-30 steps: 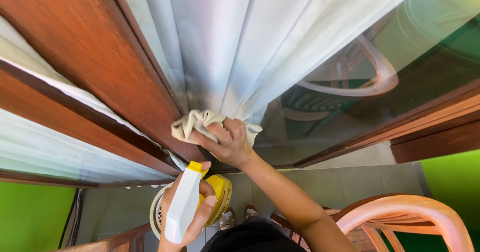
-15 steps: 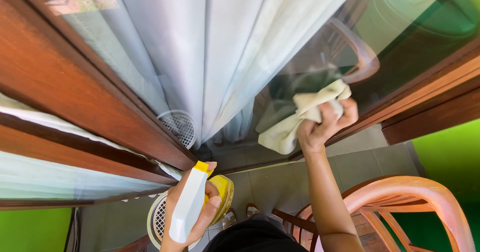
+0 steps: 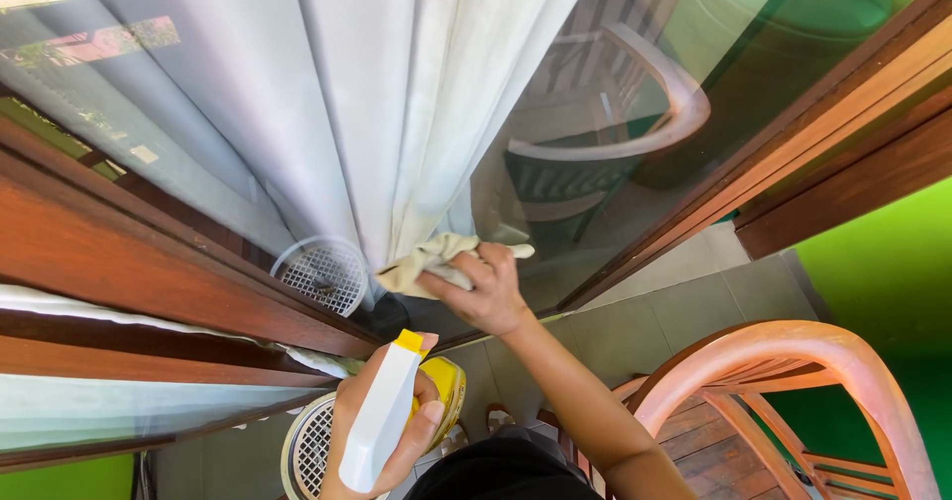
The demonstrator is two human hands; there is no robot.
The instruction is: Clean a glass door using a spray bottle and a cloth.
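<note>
Your right hand [image 3: 483,290] presses a crumpled pale-yellow cloth [image 3: 428,261] flat against the glass pane [image 3: 595,83], low on the window, with the fingers curled over the bunched fabric and the loose ends spilling out to the left of your knuckles. The cloth looks soft and light, limp enough to fold under any grip, so it is best held as you have it: gathered in the palm, the fingers pinning the wad to the glass.

Just below and to the left of that hand, your left hand [image 3: 382,426] is wrapped round a white spray bottle [image 3: 377,431] with a yellow cap, thumb along one side and fingers closed about the body. The bottle is rigid plastic and probably light, though how full it is cannot be told from here. Its smooth body may be slick if wet, so the narrow neck under the trigger is the surer hold.

Behind the glass, above your right hand, hang white curtains [image 3: 337,93]. A brown wooden frame [image 3: 149,282] runs to the left of both hands, a round white mesh fan cover [image 3: 322,272] sits just left of the cloth, and a wooden chair [image 3: 793,391] stands below and right of your forearm.
</note>
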